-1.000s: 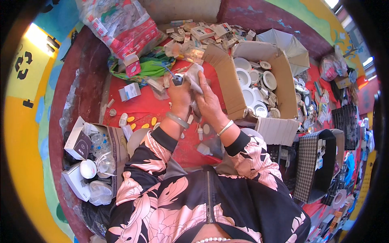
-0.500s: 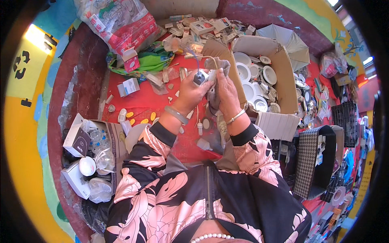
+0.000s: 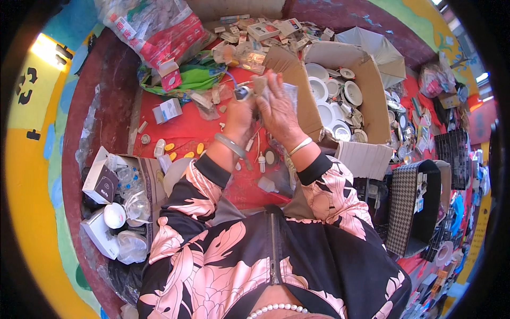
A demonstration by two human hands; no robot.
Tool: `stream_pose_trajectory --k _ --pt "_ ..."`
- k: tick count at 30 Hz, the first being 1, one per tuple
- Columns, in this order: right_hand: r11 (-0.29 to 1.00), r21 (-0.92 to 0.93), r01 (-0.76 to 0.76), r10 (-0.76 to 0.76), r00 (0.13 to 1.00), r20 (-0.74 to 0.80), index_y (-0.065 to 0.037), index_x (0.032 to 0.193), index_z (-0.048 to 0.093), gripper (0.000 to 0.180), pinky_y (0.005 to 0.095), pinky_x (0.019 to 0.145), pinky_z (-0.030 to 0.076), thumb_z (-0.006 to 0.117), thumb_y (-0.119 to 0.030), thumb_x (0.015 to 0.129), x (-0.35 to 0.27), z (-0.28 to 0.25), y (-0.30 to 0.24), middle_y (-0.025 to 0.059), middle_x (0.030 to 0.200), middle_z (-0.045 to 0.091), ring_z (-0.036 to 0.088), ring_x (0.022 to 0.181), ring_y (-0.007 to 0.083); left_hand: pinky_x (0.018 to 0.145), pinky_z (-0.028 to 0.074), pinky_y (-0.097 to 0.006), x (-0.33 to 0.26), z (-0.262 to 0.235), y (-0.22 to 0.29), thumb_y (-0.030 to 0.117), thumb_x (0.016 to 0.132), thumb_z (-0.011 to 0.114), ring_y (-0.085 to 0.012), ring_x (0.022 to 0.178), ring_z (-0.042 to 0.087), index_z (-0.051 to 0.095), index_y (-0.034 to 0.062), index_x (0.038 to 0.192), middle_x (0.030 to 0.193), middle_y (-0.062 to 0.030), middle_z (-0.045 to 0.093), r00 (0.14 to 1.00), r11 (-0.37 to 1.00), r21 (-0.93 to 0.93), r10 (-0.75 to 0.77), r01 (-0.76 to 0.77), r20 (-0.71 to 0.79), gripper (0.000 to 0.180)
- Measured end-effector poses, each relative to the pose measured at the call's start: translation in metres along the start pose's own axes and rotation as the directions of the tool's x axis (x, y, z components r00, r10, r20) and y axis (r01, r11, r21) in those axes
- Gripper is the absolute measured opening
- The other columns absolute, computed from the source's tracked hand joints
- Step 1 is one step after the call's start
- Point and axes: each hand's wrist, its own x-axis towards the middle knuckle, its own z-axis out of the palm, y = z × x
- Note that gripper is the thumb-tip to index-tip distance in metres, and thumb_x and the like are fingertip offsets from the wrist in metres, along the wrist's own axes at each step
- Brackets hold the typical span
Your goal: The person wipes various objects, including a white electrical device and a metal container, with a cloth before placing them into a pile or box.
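My left hand (image 3: 239, 119) is closed around a small white fitting with a dark face (image 3: 243, 93); a thin blue wire (image 3: 232, 78) rises from it. I cannot make out its exact kind. A crumpled grey cloth (image 3: 290, 93) lies under my right hand (image 3: 279, 114), whose fingers point forward and press the cloth against the fitting's right side. Both hands meet above the red ground sheet (image 3: 186, 130). Part of the fitting is hidden by the fingers and the cloth.
An open cardboard box (image 3: 374, 101) of round white lamp fittings stands to the right. At the left is a carton (image 3: 155, 191) with packaged bulbs. Small boxes (image 3: 264, 31) pile up at the back beside a large plastic bag (image 3: 159, 32). Yellow pieces (image 3: 200, 148) lie near my left wrist.
Both hands have shifted left. The fitting has tilted and moved left, and my right hand with the cloth has swung over to its side, fingers straighter than before.
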Motion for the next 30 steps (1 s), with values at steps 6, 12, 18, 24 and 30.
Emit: stream_pose_trajectory --k 6,12,18,24,30 --pt "0.993 -0.038 0.108 -0.100 0.980 0.169 -0.003 0.127 0.042 0.044 0.0434 0.106 0.020 0.039 -0.029 0.092 -0.010 0.002 -0.017 0.0169 0.134 0.038 0.025 0.130 0.0358 0.071 0.050 -0.031 0.021 -0.028 0.010 0.011 0.083 0.052 -0.0195 0.079 0.061 0.058 -0.0001 0.098 0.091 -0.0085 0.062 0.997 0.973 -0.218 -0.081 0.080 0.003 0.020" --pt "0.965 -0.153 0.213 -0.193 0.972 0.135 -0.001 0.123 0.047 0.040 0.0398 0.105 0.025 0.048 -0.018 0.087 -0.013 -0.011 -0.032 0.0156 0.134 0.039 0.028 0.130 0.0316 0.061 0.051 -0.029 0.010 -0.018 0.029 0.009 0.082 0.053 -0.0167 0.074 0.061 0.058 0.0019 0.098 0.086 -0.0071 0.062 0.999 0.975 -0.220 -0.004 0.011 0.033 0.019" --pt "0.998 -0.046 0.039 -0.041 0.998 -0.055 0.003 0.122 0.047 0.039 0.0371 0.105 0.027 0.047 -0.014 0.087 -0.008 -0.008 -0.028 0.0180 0.135 0.038 0.027 0.130 0.0334 0.076 0.049 -0.029 -0.001 -0.005 0.020 0.004 0.079 0.057 -0.0170 0.089 0.060 0.056 0.0035 0.108 0.102 -0.0056 0.061 0.994 0.996 -0.044 0.075 -0.072 0.079 0.029" --pt "0.945 0.285 -0.163 0.209 0.968 -0.138 0.003 0.122 0.047 0.039 0.0351 0.097 0.036 0.045 -0.019 0.090 -0.001 -0.003 -0.015 0.0188 0.122 0.049 0.044 0.117 0.0297 0.075 0.049 -0.031 0.000 -0.006 0.011 0.007 0.081 0.059 -0.0174 0.088 0.061 0.058 0.0038 0.105 0.100 -0.0059 0.061 0.990 1.000 -0.014 -0.004 0.006 0.143 0.024" --pt "-0.289 0.948 -0.132 0.747 0.588 0.310 -0.002 0.113 0.052 0.041 0.0405 0.085 0.045 0.041 -0.037 0.093 0.006 -0.034 0.018 0.0135 0.105 0.060 0.058 0.095 0.0266 0.071 0.051 -0.032 0.014 -0.014 0.022 0.010 0.084 0.055 -0.0192 0.082 0.062 0.052 0.0036 0.112 0.096 -0.0085 0.062 0.985 0.940 -0.312 -0.098 0.139 0.144 0.029"
